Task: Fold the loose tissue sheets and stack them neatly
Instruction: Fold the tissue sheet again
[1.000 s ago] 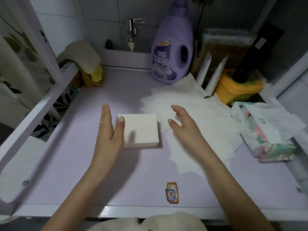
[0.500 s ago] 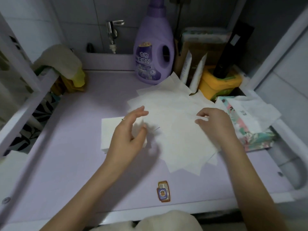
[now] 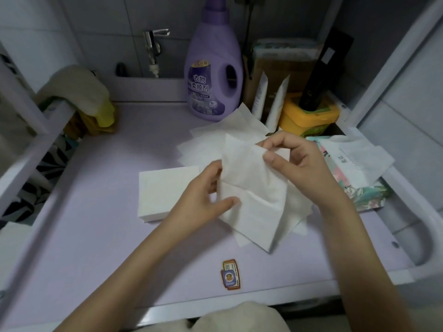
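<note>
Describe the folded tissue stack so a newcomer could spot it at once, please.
Find the purple bottle at the back of the lilac tabletop. Nearer the person, the folded stack lies by the left hand. Unlike the loose sheets nearby, it is a squared block.

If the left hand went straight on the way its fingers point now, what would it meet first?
The tissue sheet that the left hand itself grips; just past it, probably the right hand, though depth is unclear.
</note>
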Tool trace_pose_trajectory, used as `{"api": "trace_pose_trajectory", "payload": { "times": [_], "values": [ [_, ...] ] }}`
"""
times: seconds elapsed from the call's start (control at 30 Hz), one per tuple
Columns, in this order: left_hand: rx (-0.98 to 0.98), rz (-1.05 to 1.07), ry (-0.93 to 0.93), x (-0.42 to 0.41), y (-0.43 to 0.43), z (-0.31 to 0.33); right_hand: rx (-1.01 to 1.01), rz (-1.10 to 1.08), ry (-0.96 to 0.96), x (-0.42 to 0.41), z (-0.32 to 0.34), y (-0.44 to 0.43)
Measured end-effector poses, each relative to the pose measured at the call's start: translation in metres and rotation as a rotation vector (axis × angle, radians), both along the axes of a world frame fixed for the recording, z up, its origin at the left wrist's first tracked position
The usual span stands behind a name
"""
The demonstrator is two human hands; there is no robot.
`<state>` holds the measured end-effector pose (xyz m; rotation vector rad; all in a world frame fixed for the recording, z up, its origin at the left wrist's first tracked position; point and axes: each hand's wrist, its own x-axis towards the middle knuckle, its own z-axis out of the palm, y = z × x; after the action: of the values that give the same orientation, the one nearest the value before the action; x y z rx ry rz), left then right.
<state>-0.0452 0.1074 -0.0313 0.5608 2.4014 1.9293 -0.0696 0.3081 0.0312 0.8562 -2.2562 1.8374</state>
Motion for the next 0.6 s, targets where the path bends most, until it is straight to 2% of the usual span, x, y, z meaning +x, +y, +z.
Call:
{"api": "trace_pose_trajectory", "payload": {
  "times": [0.23,0.33,0.5,0.6],
  "values": [
    [0.112,0.237,0.056,0.0,-0.02,0.016,0.01,0.336,-0.136,0.002,0.003,0.001],
    [0.171,0.315,0.101,0.004,-0.029,0.022,-0.095,0.259,-0.235,-0.006,-0.003,-0.006],
    [0.153,0.407,0.221,0.015,-0.039,0.037,0.084,0.114,-0.269,-0.017,-0.02,-0.024],
    [0.139,0.448,0.244,0.022,-0.048,0.044,0.095,0.093,-0.278,-0.016,-0.025,-0.037]
  ]
}}
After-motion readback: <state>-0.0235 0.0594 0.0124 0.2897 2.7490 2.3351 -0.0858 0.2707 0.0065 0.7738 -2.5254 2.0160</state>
